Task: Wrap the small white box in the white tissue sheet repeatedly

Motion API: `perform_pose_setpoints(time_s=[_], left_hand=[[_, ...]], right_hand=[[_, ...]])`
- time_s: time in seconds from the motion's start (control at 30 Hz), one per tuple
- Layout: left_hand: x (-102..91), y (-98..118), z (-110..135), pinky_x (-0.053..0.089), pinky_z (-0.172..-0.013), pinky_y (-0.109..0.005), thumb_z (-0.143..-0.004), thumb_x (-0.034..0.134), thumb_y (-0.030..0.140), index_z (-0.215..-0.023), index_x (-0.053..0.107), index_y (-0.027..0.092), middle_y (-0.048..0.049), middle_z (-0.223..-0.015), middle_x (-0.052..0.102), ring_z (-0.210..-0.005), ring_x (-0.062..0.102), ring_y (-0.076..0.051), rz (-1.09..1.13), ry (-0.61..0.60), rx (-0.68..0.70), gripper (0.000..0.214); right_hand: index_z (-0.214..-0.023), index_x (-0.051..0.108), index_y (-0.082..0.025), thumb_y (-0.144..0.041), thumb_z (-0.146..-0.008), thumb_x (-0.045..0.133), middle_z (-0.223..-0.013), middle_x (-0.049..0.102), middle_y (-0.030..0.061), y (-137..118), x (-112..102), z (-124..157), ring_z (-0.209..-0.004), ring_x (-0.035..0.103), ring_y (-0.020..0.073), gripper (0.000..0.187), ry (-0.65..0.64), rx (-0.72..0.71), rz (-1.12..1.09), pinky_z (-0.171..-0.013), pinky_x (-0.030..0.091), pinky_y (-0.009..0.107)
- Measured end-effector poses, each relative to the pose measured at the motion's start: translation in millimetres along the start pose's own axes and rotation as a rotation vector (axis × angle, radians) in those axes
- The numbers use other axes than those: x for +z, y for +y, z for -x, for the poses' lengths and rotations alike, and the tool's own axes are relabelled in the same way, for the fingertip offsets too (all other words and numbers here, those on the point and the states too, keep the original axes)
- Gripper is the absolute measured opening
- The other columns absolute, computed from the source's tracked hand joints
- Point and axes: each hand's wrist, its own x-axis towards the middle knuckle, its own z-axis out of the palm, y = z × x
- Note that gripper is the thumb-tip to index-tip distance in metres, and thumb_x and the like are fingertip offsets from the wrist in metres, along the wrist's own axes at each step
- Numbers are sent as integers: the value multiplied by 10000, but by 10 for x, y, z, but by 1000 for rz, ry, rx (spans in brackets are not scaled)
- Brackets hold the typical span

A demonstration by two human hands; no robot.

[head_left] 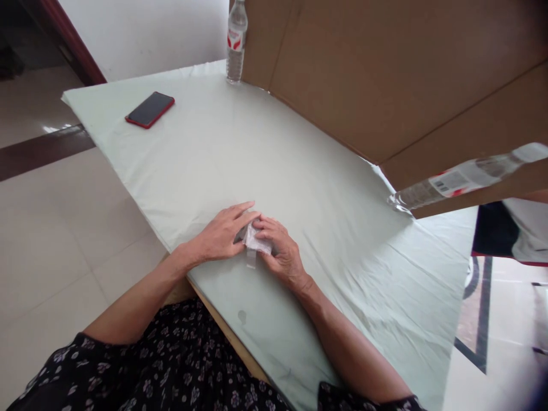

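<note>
Between my two hands is a small whitish, partly see-through packet [258, 242], with a clear flap or tape strip pointing toward me. My left hand [223, 231] grips its left side, the thumb below and the fingers above. My right hand [283, 248] curls over the right side, fingertips on the top face and thumb along the near edge. The fingers hide part of the packet, and its contents cannot be made out. Both hands stay low at the cloth near the table's front edge.
A pale green cloth covers the table [214, 154]. A red-cased phone [150, 109] lies at the far left. A tall brown cardboard panel [363, 74] stands behind, with one water bottle [236, 45] at its left end and another bottle [462, 178] at its right.
</note>
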Motion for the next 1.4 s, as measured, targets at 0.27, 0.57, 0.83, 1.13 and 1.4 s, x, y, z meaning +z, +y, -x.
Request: perform_pose_setpoints(time_s=[0.27, 0.57, 0.83, 1.13, 1.4], left_hand=[[161, -21, -104, 532, -1072, -468, -856, 627, 161, -1357, 580, 180, -158, -1357, 661, -1274, 624, -273, 165, 167, 19, 503], [-61, 195, -158, 456, -569, -243, -784, 662, 377, -917, 709, 165, 1, -755, 666, -632, 578, -133, 536, 27, -519, 254], [-94, 205, -213, 393, -591, -286, -785, 576, 402, -739, 614, 184, 13, -684, 606, -624, 509, -146, 287, 22, -575, 226], [-146, 160, -152, 540, -856, -341, -793, 621, 261, -1133, 659, 174, -70, -1088, 730, -979, 681, -216, 787, -31, -387, 353], [-111, 142, -166, 516, -881, -326, -783, 671, 261, -1173, 657, 145, -87, -1143, 724, -1040, 671, -233, 971, -11, -443, 407]], right_hand=[[-1079, 671, -283, -226, -889, 596, -1271, 742, 96, 23, -7, -30, -1332, 614, 278, 212, -4, 1, -28, -1165, 426, 542], [-1114, 681, -265, -388, -940, 602, -1104, 768, 44, -172, -130, -205, -1012, 722, 226, 227, -70, 394, -260, -926, 559, 392], [-1399, 519, -258, -450, -766, 803, -1348, 657, 111, -66, -81, -216, -1165, 663, 284, 720, -176, 396, -281, -977, 538, 422], [-1423, 496, -237, -437, -739, 809, -1359, 646, 120, 28, -76, -273, -1212, 641, 301, 778, -168, 483, -365, -1035, 511, 459], [-1449, 497, -222, -544, -726, 826, -1388, 629, 135, 67, -109, -272, -1241, 624, 307, 857, -132, 518, -364, -1072, 489, 460]])
